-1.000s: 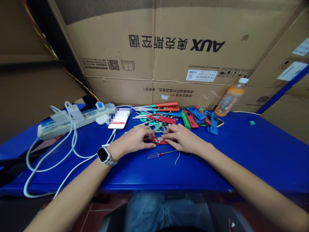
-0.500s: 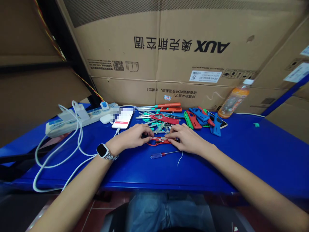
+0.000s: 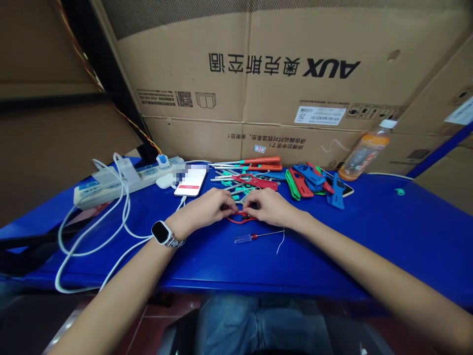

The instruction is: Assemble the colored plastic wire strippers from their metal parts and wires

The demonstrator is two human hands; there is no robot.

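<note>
My left hand (image 3: 207,209) and my right hand (image 3: 268,207) meet over a small red tool part (image 3: 241,218) lying on the blue table (image 3: 388,231). Both hands have their fingers curled and pinched on it; a bit of metal shows between the fingertips. A smartwatch (image 3: 161,232) sits on my left wrist. Just in front of the hands lies a small screwdriver (image 3: 254,237) with a clear blue handle, and a short white wire (image 3: 281,242) beside it.
Behind the hands is a heap of red, green and blue tool parts (image 3: 295,180) and long screwdrivers (image 3: 254,162). A phone (image 3: 191,180), an earbud case, a power strip (image 3: 121,180) with white cables and an orange drink bottle (image 3: 364,153) stand before large cardboard boxes (image 3: 281,79).
My hands have drawn closer together and my right hand has slid left on the red part, fingers curling more. The view has shifted slightly, the scene moving right.
</note>
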